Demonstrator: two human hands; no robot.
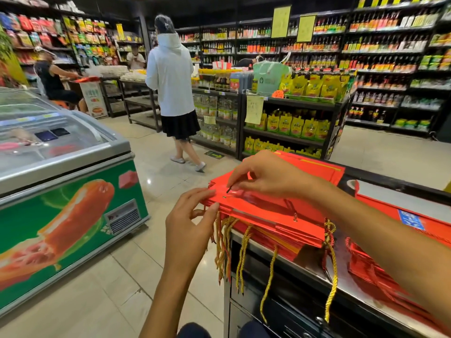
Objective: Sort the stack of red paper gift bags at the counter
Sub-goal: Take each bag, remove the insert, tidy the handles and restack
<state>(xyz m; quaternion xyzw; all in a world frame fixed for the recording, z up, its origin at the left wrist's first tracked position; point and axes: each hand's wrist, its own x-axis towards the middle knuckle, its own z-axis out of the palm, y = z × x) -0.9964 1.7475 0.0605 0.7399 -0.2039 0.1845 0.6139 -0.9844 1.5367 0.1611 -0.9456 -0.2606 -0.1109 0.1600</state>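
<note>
The stack of red bags lies flat at the near corner of the steel counter, its gold cords hanging over the edge. The right hand rests on the top bag, thumb and forefinger pinching a thin dark cord end. The left hand touches the stack's corner edge with loosely bent fingertips; whether it grips anything I cannot tell. More red bags lie behind. A freezer stands to the left; a person in white stands by the shelves.
</note>
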